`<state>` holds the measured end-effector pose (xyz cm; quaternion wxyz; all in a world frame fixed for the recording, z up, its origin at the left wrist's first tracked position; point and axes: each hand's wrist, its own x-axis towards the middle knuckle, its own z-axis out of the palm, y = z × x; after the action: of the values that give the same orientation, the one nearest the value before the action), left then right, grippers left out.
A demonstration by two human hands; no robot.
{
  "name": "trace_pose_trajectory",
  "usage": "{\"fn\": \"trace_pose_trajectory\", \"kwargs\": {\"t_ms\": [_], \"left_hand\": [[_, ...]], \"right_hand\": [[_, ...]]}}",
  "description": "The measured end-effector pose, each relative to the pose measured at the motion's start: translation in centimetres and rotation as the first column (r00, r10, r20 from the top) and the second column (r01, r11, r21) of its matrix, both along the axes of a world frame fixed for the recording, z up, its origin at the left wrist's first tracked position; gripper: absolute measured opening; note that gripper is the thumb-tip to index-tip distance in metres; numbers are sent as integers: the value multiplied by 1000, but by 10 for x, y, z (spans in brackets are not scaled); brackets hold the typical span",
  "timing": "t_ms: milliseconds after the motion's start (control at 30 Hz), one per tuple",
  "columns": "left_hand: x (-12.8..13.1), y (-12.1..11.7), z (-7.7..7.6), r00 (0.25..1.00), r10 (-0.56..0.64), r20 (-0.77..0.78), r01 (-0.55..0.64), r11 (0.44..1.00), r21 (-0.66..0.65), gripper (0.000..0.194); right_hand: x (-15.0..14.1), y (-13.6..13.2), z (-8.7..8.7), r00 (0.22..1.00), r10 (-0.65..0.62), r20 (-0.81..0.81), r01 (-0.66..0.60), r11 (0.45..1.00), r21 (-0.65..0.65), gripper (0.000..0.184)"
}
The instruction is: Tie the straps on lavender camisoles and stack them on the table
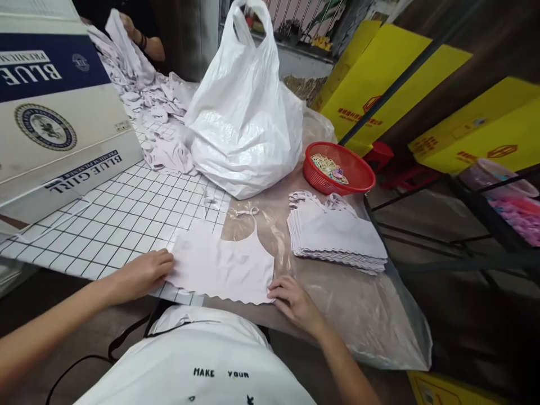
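A pale camisole with a scalloped hem (223, 261) lies spread out on the table in front of me, its thin strap pointing away. My left hand (152, 272) is closed at the camisole's left edge, fingers bent together on the cloth. At the lower right corner, my right hand (294, 302) pinches the fabric between thumb and fingers. To the right sits a neat stack of similar pale camisoles (337, 233), with straps at the far side.
Behind the camisole stands a full white plastic bag (248, 112). A red basket (314, 177) holds small plastic pieces. On the left is a beer carton (63, 146); beyond it, another person's hand (129, 25) handles a pale garment pile (147, 95). Yellow cartons (379, 73) stand right.
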<state>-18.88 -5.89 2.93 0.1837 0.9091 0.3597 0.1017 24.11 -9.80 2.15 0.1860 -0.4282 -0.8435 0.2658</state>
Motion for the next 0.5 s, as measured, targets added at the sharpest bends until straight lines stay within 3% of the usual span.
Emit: {"fn": "trace_pose_trajectory", "kwargs": {"t_ms": [100,200,367,500], "left_hand": [[-1,-21,0,1000,3,-20,-4,998,-65,17],[6,-21,2,999,44,-15,-44,999,-10,21],[8,-16,-30,999,25,-44,-18,988,151,48],[7,-8,-39,998,67,-4,-65,981,183,49]], "right_hand": [[-3,-16,6,997,-35,62,39,996,-74,8],[-9,-15,13,990,-83,113,87,996,-34,23],[-9,-16,0,977,-30,210,31,999,-5,33],[0,-6,4,994,-69,87,74,996,-51,26]]}}
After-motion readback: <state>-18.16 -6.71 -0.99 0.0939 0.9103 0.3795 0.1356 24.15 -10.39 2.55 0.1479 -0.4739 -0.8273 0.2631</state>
